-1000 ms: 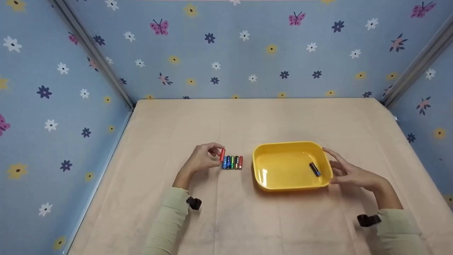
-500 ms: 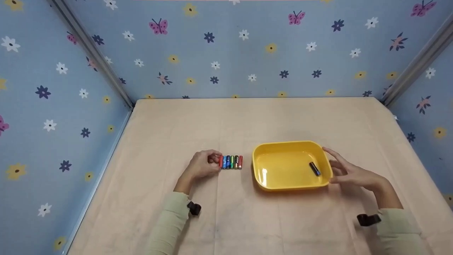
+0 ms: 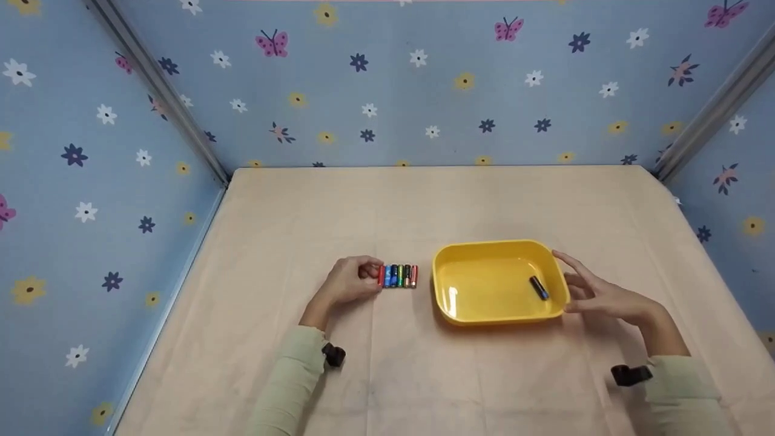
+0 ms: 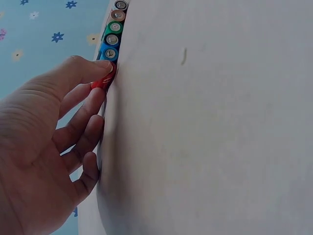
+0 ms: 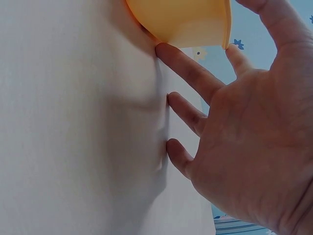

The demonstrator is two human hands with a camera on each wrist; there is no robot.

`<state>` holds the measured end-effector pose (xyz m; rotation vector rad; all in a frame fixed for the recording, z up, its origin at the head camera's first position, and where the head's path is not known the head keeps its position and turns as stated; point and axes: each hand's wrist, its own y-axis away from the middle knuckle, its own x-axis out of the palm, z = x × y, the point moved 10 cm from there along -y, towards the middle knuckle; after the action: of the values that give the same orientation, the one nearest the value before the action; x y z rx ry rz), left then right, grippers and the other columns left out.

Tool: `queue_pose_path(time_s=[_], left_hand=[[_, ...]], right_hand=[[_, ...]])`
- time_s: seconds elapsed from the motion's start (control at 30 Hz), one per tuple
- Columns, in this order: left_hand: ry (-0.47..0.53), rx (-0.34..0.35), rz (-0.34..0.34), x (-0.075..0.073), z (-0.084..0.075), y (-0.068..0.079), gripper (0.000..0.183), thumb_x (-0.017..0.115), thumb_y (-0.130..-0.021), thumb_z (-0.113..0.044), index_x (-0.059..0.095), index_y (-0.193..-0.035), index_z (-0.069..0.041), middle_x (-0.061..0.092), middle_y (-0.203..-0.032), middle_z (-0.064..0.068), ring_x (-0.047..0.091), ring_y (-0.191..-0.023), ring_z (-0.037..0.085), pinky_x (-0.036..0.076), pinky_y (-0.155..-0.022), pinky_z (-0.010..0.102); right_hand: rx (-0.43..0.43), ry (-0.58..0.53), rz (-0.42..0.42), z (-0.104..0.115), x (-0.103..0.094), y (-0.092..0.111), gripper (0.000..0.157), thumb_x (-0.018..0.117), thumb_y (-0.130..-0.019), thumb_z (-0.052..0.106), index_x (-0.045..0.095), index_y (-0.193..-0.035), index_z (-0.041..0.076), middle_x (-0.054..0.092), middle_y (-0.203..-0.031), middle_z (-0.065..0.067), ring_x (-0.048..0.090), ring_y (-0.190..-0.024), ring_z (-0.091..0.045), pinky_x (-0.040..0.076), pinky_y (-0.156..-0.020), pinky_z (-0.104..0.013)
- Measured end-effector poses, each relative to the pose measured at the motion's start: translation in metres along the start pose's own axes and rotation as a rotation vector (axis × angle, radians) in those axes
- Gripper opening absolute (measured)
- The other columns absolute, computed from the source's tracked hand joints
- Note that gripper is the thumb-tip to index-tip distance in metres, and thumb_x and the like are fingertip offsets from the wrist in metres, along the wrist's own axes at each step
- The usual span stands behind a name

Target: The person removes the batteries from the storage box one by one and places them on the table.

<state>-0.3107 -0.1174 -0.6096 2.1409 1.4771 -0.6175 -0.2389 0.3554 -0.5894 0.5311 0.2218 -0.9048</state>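
Note:
My left hand [image 3: 348,280] pinches a red battery [image 4: 104,78] at the left end of a row, its thumb on the near end. Side by side to the right lie several more batteries: a light blue one [image 3: 387,276], a dark blue one [image 3: 394,276], a green one [image 3: 401,276], a black one [image 3: 407,276] and another red one [image 3: 414,277]. At the right end of a yellow plastic tub [image 3: 441,284], my right hand [image 3: 611,301] touches the side with spread, fairly straight fingers. One dark battery [image 3: 538,288] rests inside the tub, near its right wall.
A pale cloth covers the table [image 3: 424,375]. Blue flowered panels [image 3: 399,85] stand behind it and at both sides. Each wrist carries a small black camera, the left one [image 3: 333,355] and the right one [image 3: 631,375].
My left hand has lowered the red battery from above the row to its left end. The row has since shifted slightly right. The right hand and the tub hold their place.

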Motion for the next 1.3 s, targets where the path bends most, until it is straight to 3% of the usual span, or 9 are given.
queue_pose_path(time_s=[0.23,0.57,0.77,0.97,1.3], left_hand=[[0.011,0.023,0.011,0.0045,-0.0043,-0.0028,0.046,0.09,-0.087,-0.005,0.08,-0.132,-0.004,0.08,-0.108,0.012,0.067,-0.093,0.015,0.054,-0.087,0.028],[0.022,0.034,0.02,0.0046,-0.0055,-0.0014,0.051,0.091,-0.088,-0.005,0.077,-0.137,-0.002,0.08,-0.111,0.014,0.068,-0.095,0.015,0.055,-0.09,0.028],[0.032,0.045,0.029,0.0053,-0.0058,-0.0018,0.052,0.091,-0.088,-0.005,0.077,-0.138,-0.002,0.081,-0.113,0.016,0.069,-0.098,0.018,0.054,-0.09,0.029],[0.039,0.046,0.036,0.0053,-0.0055,-0.0018,0.049,0.09,-0.088,-0.004,0.078,-0.135,-0.003,0.08,-0.112,0.015,0.069,-0.098,0.018,0.053,-0.089,0.027],[0.045,0.038,0.04,0.0041,-0.0036,-0.0018,0.05,0.089,-0.087,-0.002,0.078,-0.136,-0.004,0.08,-0.111,0.013,0.068,-0.097,0.016,0.054,-0.09,0.028]], right_hand=[[-0.032,0.007,-0.002,0.0029,0.0001,0.0002,0.113,0.076,-0.104,0.017,-0.005,-0.182,0.028,0.027,-0.18,-0.039,0.019,-0.165,-0.072,0.025,-0.12,-0.094],[0.004,0.009,0.015,0.002,0.0013,0.0006,0.112,0.076,-0.106,0.021,-0.005,-0.183,0.03,0.02,-0.183,-0.037,0.012,-0.168,-0.07,0.02,-0.123,-0.094],[0.046,0.016,0.013,-0.0024,0.0002,0.001,0.107,0.077,-0.105,0.025,0.002,-0.182,0.03,0.016,-0.185,-0.035,0.01,-0.169,-0.069,0.019,-0.123,-0.093],[0.054,0.027,0.009,-0.002,-0.0021,0.0017,0.103,0.078,-0.104,0.027,0.009,-0.181,0.027,0.021,-0.183,-0.036,0.016,-0.168,-0.068,0.022,-0.123,-0.093],[-0.004,0.017,0.009,0.0016,-0.0015,0.001,0.089,0.079,-0.105,0.02,0.02,-0.172,0.017,0.031,-0.18,-0.036,0.023,-0.168,-0.064,0.028,-0.128,-0.084]])
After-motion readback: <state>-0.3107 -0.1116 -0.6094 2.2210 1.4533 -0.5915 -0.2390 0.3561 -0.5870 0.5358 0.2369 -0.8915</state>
